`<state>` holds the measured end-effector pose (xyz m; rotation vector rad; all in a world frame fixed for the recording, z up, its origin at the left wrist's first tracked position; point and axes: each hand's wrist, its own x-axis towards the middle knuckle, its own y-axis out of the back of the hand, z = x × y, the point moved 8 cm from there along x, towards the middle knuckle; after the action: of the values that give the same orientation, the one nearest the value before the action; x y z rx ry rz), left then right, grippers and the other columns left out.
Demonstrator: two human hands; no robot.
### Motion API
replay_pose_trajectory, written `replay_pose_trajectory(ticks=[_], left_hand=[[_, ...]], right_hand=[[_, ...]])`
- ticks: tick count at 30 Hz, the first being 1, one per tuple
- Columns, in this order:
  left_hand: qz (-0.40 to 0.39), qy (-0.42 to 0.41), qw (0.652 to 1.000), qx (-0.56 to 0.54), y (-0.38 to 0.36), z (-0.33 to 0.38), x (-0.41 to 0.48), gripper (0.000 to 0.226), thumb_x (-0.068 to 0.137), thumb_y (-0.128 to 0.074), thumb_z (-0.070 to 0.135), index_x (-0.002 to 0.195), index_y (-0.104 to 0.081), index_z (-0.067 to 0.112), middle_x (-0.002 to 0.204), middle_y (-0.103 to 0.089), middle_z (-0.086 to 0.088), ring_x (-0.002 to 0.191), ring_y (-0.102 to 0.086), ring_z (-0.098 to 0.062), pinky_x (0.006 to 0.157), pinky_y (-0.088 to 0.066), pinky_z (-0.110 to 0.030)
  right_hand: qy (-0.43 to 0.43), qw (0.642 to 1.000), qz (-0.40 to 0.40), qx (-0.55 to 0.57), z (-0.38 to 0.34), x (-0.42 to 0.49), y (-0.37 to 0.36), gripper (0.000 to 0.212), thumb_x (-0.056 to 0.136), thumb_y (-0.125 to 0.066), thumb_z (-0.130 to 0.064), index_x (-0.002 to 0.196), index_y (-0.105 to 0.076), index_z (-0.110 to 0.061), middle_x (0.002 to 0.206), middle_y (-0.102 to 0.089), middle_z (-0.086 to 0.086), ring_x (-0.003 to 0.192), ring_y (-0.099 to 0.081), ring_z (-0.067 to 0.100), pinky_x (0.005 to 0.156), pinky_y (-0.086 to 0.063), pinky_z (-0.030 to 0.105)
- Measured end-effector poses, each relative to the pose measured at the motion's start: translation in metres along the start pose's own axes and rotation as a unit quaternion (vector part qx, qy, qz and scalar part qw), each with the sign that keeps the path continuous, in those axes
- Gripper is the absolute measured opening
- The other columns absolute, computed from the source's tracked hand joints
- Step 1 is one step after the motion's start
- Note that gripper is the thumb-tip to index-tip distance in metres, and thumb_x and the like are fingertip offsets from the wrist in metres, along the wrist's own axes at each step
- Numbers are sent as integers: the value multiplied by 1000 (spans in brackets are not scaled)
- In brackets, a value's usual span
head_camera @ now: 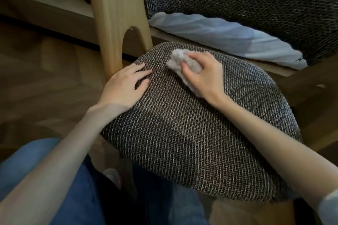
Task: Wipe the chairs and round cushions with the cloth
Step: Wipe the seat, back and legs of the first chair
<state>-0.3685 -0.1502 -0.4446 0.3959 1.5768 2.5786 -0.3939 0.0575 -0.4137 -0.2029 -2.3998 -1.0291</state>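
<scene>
A round cushion in dark woven fabric fills the middle of the view, lying on a light wooden chair. My right hand grips a crumpled grey-white cloth and presses it onto the cushion's far part. My left hand rests flat on the cushion's left edge with its fingers spread and slightly bent. Behind the cushion rises the chair back, covered in the same woven fabric.
A pale wooden chair post with an arched cut-out stands left of the cushion. A white cloth or pillow lies between cushion and chair back. A low wooden shelf with bags sits at the far left. My blue-trousered knees are below.
</scene>
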Motion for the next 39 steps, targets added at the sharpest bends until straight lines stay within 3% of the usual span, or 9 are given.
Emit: replay_pose_trajectory(ticks=[8, 15, 17, 20, 24, 27, 31, 34, 39], left_hand=[[68, 40, 997, -2, 20, -3, -33, 36, 100, -42, 30, 134, -53, 27, 144, -45, 11, 134, -34, -9, 110, -22, -30], [169, 63, 984, 9, 36, -13, -44, 23, 93, -55, 24, 112, -64, 15, 114, -58, 0, 107, -49, -16, 88, -36, -27], [206, 108, 973, -4, 42, -25, -47, 26, 90, -60, 25, 110, -57, 9, 111, -51, -7, 105, -46, -20, 82, -36, -27], [239, 153, 958, -29, 45, -42, -48, 44, 84, -67, 23, 115, -45, 0, 115, -45, -18, 108, -43, -31, 87, -42, -39], [180, 181, 950, -182, 35, -53, -38, 61, 92, -60, 28, 139, -26, 6, 134, -41, -14, 120, -46, -25, 103, -40, -42], [120, 207, 954, -178, 25, -56, -33, 60, 100, -43, 36, 150, -16, 16, 146, -40, -9, 131, -43, -23, 110, -33, -40], [107, 219, 952, -187, 24, -54, -32, 53, 103, -33, 36, 151, -15, 23, 148, -41, -3, 133, -42, -22, 109, -30, -35], [108, 222, 946, -208, 20, -60, -32, 51, 103, -29, 39, 151, -16, 25, 146, -43, -1, 131, -43, -23, 106, -31, -36], [120, 200, 943, -239, 18, -63, -34, 52, 103, -26, 42, 152, -18, 25, 148, -41, 3, 134, -39, -18, 109, -27, -34]], right_hand=[[-130, 981, -66, -127, 64, 89, -63, 53, 85, -46, -61, 121, -65, -27, 120, -66, 5, 115, -53, 31, 98, -41, 42], [-39, 987, -154, -11, -14, 19, -55, 20, 86, -65, -36, 95, -73, -20, 68, -64, -14, 59, -60, -1, 60, -49, 9], [-11, 980, -195, 26, -41, -12, -55, 17, 86, -66, -30, 83, -71, -15, 66, -64, -8, 53, -60, 2, 49, -49, 12], [36, 974, -217, 51, -75, -51, -49, 17, 81, -65, -36, 87, -74, -22, 84, -69, -6, 76, -62, 6, 71, -54, 29], [61, 967, -223, 111, -89, -59, -40, 22, 79, -66, -40, 90, -75, -23, 86, -69, -10, 80, -61, 2, 73, -50, 22], [81, 989, -101, 73, -79, -11, -34, 23, 81, -68, -37, 93, -74, -19, 88, -69, -5, 78, -62, 5, 70, -51, 21], [-26, 999, -33, -34, -17, 75, -61, 36, 83, -59, -45, 103, -73, -19, 102, -70, 3, 94, -62, 21, 82, -50, 36], [-113, 989, -39, -84, 21, 104, -85, 60, 77, -39, -64, 108, -72, -25, 105, -70, 3, 104, -59, 29, 88, -49, 45], [-135, 974, -146, -108, 24, 112, -110, 46, 78, -49, -61, 101, -71, -27, 98, -71, 4, 101, -62, 28, 88, -50, 41]])
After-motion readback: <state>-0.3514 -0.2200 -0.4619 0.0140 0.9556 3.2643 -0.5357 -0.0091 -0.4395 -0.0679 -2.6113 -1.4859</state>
